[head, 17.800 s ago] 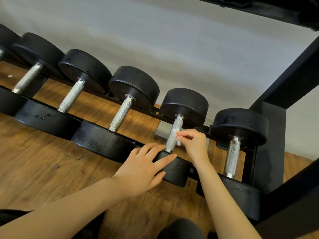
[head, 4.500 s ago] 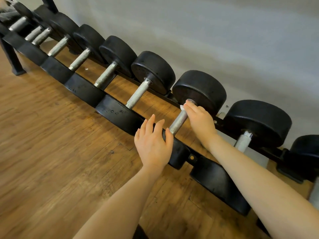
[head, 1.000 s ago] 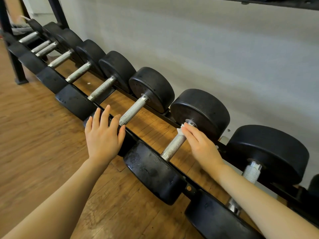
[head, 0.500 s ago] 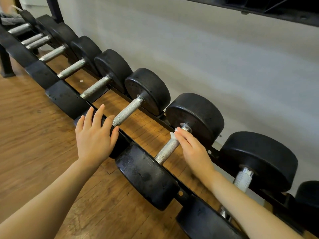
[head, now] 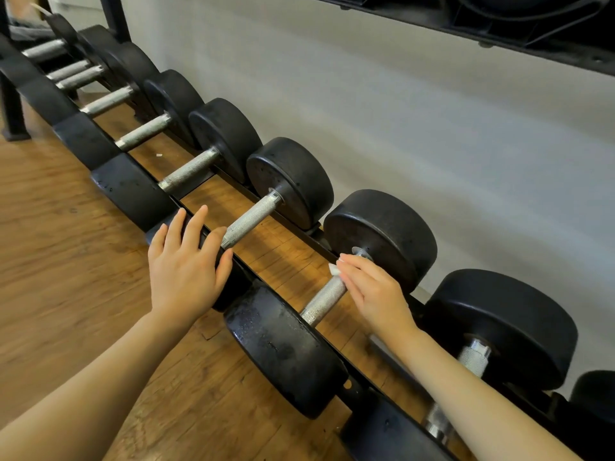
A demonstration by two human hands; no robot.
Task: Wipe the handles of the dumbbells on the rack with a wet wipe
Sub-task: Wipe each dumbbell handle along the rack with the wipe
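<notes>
row of black dumbbells (head: 293,181) on a low black rack (head: 357,387), running diagonally from far left to near right along a grey wall (head: 432,128), wood floor (head: 66,277) under it. landmark: the wiped handle (head: 324,302), knurled metal, belonging to the dumbbell with its near head (head: 283,347) at frame centre. right hand (head: 376,294) sits on the far end of that handle, next to the far head (head: 386,234); fingers (head: 352,271) curled over the bar, pressing a small white wipe (head: 332,269) against it. only a corner of the wipe shows past the fingertips, rest hidden under the hand, so probably folded or bunched, can't tell. left hand (head: 186,271) is left of the wiped handle, resting flat on the near head of the next dumbbell, fingers straight and slightly spread, gripping nothing. that next dumbbell's handle (head: 251,219) is bare, just beyond the left fingertips. right of the wiped handle, another dumbbell handle (head: 472,356) partly hidden behind the right forearm. black shelf edge (head: 499,24) above the wall at top.
</notes>
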